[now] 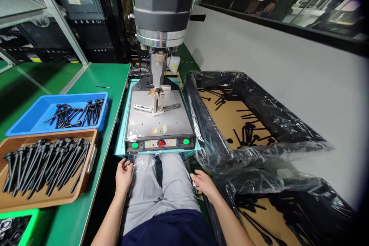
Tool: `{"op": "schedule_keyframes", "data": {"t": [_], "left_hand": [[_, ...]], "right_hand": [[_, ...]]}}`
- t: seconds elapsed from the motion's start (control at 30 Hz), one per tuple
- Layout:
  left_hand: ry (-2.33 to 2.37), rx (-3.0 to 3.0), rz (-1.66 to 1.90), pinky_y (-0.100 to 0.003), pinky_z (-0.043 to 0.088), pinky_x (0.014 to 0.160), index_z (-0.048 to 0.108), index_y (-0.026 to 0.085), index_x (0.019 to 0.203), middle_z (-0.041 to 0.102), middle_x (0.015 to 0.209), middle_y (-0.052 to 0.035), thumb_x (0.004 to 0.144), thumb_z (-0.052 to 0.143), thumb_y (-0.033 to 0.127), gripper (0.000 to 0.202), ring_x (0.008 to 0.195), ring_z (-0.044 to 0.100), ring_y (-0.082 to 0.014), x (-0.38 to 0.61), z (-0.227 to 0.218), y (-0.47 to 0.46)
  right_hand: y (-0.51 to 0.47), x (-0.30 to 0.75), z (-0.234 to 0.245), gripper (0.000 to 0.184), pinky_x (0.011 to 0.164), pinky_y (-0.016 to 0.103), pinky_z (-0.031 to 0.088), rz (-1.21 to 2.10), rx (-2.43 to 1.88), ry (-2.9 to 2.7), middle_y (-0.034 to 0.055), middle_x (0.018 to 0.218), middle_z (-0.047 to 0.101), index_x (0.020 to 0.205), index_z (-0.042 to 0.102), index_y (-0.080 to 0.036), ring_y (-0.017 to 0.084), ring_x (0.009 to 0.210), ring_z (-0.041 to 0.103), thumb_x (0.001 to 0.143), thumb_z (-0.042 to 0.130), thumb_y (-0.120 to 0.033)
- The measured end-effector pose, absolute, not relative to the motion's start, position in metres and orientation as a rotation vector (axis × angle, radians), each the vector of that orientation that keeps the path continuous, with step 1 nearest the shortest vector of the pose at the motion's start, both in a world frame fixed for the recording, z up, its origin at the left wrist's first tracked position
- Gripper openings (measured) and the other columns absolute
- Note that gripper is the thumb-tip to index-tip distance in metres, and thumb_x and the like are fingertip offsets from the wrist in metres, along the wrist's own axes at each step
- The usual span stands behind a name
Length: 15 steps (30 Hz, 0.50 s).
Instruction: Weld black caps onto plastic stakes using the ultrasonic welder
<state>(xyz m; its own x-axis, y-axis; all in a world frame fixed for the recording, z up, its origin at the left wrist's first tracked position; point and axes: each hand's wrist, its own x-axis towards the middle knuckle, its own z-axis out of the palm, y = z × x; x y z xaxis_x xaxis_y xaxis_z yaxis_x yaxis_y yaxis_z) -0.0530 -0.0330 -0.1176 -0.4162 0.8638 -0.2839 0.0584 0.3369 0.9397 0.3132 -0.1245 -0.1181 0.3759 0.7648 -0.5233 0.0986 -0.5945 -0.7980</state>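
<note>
My left hand [124, 175] is in front of the press's left corner, with curled fingers pinching the edge of a clear plastic sheet [143, 164]. The sheet shows mostly as glare above my lap. On the other side, my right hand [204, 184] has bent fingers closed at the sheet's right edge, by my thigh. Just beyond both hands stands the press [161, 19], its grey base plate [144, 125] carrying a metal fixture [158, 102]. A black part's round head shows at the top of the fixture. The base front has two green buttons [134, 145] and a red button [161, 143].
On the green table [106, 75] at left stand a blue tray [31, 113] and a brown tray [83, 196], both with black long-stemmed parts, and a green bin [34, 219]. At right, boxes lined with black plastic [207, 130] hold similar parts beside a white wall.
</note>
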Motion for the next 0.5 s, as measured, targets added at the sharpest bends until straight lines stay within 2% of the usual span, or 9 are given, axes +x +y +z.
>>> {"op": "schedule_keyframes", "data": {"t": [0.07, 0.13, 0.27, 0.4, 0.5], "left_hand": [[1.755, 0.864, 1.119, -0.038, 0.053, 0.091, 0.053, 0.015, 0.127, 0.065, 0.119, -0.0165, 0.072, 0.072, 0.035, 0.062, 0.101, 0.068, -0.0242, -0.057, -0.121, -0.035], [1.776, 0.923, 1.031, -0.04, 0.049, 0.098, 0.052, 0.016, 0.129, 0.064, 0.123, -0.0171, 0.072, 0.073, 0.037, 0.064, 0.105, 0.066, -0.026, -0.061, -0.122, -0.037], [1.803, 1.061, 0.89, -0.041, 0.048, 0.099, 0.05, 0.016, 0.133, 0.059, 0.132, -0.0183, 0.075, 0.069, 0.043, 0.066, 0.11, 0.065, -0.0282, -0.069, -0.118, -0.041], [1.891, 1.191, 0.85, -0.044, 0.047, 0.099, 0.05, 0.014, 0.133, 0.054, 0.137, -0.0191, 0.077, 0.062, 0.049, 0.067, 0.121, 0.057, -0.0329, -0.073, -0.108, -0.047], [1.951, 1.276, 0.85, -0.047, 0.048, 0.096, 0.052, 0.013, 0.132, 0.053, 0.137, -0.02, 0.078, 0.059, 0.053, 0.068, 0.114, 0.06, -0.0345, -0.071, -0.095, -0.053]], "right_hand": [[-0.133, 0.316, -0.12, 0.052, 0.064, 0.035, 0.055, 1.218, -2.019, -0.791, 0.0075, 0.076, 0.071, 0.112, 0.062, -0.013, 0.023, 0.068, 0.07, 0.072, 0.065, -0.047], [-0.134, 0.319, -0.116, 0.049, 0.072, 0.037, 0.056, 1.068, -2.079, -0.893, 0.009, 0.082, 0.073, 0.109, 0.063, -0.015, 0.024, 0.074, 0.071, 0.072, 0.064, -0.046], [-0.107, 0.313, -0.084, 0.041, 0.081, 0.043, 0.056, 0.785, -1.935, -1.064, 0.0116, 0.1, 0.074, 0.103, 0.067, -0.023, 0.028, 0.085, 0.071, 0.073, 0.064, -0.05], [-0.048, 0.293, -0.032, 0.038, 0.08, 0.042, 0.057, 0.708, -1.692, -1.18, 0.0105, 0.099, 0.074, 0.108, 0.066, -0.023, 0.027, 0.087, 0.071, 0.08, 0.061, -0.048], [0.01, 0.28, 0.008, 0.032, 0.08, 0.04, 0.056, 0.606, -1.556, -1.325, 0.0101, 0.098, 0.073, 0.108, 0.067, -0.022, 0.025, 0.088, 0.07, 0.084, 0.058, -0.043]]}}
